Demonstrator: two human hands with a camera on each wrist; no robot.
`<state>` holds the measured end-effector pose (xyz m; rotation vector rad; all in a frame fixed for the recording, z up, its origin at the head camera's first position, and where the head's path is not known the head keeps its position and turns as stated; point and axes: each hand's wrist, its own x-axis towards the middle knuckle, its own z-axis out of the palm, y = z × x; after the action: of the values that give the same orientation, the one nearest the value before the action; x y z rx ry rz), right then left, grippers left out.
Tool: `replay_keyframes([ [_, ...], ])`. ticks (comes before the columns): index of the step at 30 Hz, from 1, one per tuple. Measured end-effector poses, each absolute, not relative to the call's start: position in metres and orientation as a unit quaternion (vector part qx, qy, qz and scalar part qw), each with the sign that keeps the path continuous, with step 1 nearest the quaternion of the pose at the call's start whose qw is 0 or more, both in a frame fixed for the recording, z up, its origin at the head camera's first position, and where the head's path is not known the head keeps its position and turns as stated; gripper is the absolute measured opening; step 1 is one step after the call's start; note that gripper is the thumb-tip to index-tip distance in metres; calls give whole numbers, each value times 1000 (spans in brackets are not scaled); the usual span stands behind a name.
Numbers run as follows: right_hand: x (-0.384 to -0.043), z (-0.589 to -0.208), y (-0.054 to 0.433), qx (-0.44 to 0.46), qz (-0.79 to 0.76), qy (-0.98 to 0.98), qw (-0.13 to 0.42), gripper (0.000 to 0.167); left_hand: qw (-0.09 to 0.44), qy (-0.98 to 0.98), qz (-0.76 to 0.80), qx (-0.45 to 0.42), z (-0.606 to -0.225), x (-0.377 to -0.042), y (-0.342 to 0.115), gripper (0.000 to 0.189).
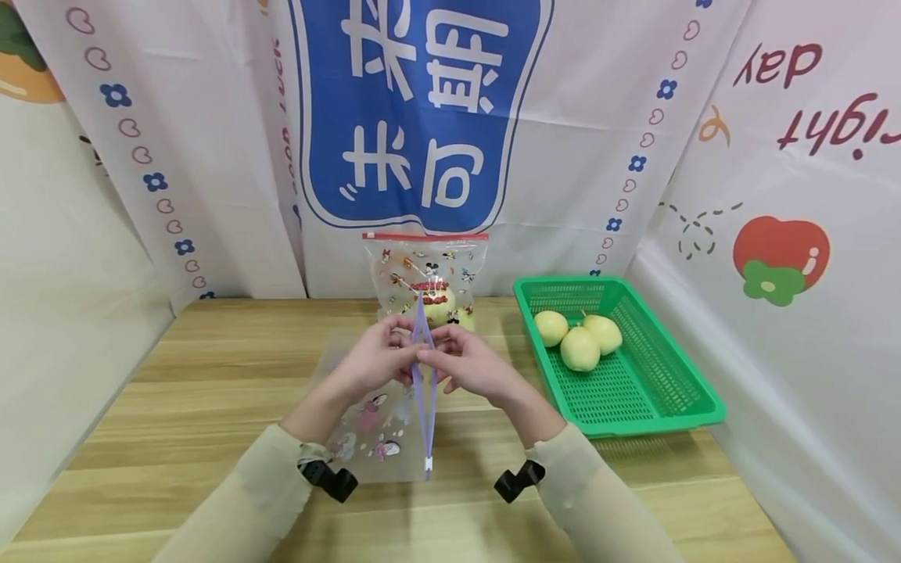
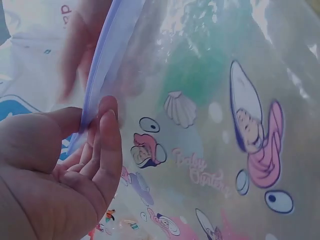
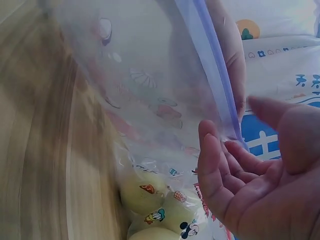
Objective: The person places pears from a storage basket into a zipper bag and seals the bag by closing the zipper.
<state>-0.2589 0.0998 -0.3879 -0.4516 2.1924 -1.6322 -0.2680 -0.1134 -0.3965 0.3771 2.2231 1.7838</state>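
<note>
A clear zip bag [image 1: 366,461] with pink cartoon prints stands over the table, its purple zip edge [image 1: 431,422] spread into a narrow gap. A white slider [image 1: 428,464] sits at the near end. My left hand [image 1: 373,360] pinches the left side of the edge between thumb and fingers, as the left wrist view shows. Opposite it, my right hand [image 1: 479,366] has its fingers curled at the right side of the edge; its thumb [image 3: 270,110] is blurred and reaches across the opening. No contents show inside this bag.
Behind stands a second zip bag [image 1: 394,270] with a red zip, holding pale yellow pears [image 3: 142,192]. To the right, a green basket [image 1: 669,367] holds three pears [image 1: 580,349]. The wooden table [image 1: 211,391] meets printed cloth [image 1: 577,156] at the back and sides.
</note>
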Motion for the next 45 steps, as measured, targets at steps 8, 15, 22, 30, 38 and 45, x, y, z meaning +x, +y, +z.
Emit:
replay_keyframes([
  [8,-265,-383,94,-155,-581,782,165,39,125,766,623,98,-387,-267,-108,47],
  [15,-267,-375,85,-144,-558,805,138,41,143,811,557,108,-376,-263,-105,69],
  [22,-269,-368,80,-132,-522,830,144,39,100,815,561,102,-371,-264,-106,61],
  [30,-283,-336,120,-47,-454,878,140,24,96,849,517,51,-346,-279,-172,37],
  [38,-294,-317,146,-40,-433,884,170,21,195,839,503,75,-328,-283,-209,33],
  [45,-298,-334,148,-64,-446,876,174,23,163,813,549,107,-332,-279,-202,45],
])
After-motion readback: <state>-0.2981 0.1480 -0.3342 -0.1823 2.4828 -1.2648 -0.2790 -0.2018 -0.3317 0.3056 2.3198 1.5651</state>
